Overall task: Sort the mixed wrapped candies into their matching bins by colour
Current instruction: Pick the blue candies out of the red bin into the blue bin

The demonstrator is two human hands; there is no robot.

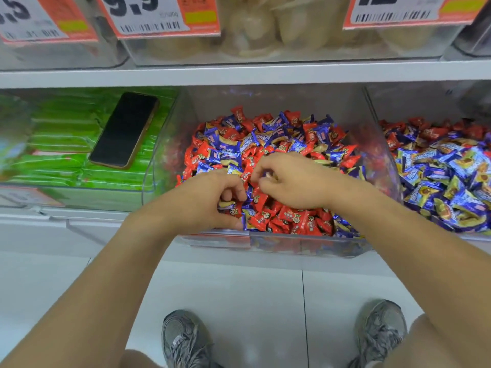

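- A clear middle bin [372, 155] on a shop shelf [239, 74] holds a heap of red candies [292, 217] mixed with blue candies [249, 143].
- Both hands are inside this bin, near its front edge, resting on the heap.
- The left hand [210, 197] has its fingers [233, 188] curled around a small bunch of candies; blue and red wrappers show under the palm.
- The right hand [289, 179] has its fingers [263, 172] curled, pinching what looks like a single candy; its colour is hard to tell.
- The two hands are just beside each other, not touching.
- The right bin [393, 166] holds mostly blue candies at the front, with red ones toward the back.
- The left bin [148, 181] holds stacked green packets [61, 139]; a dark phone [125, 130] lies face up on top of them.
- On the shelf above, clear tubs [265, 30] hold pale snacks, with orange and white price tags [159, 14] hanging in front.
- Below, two grey shoes [183, 338] stand on a white tiled floor [252, 293].
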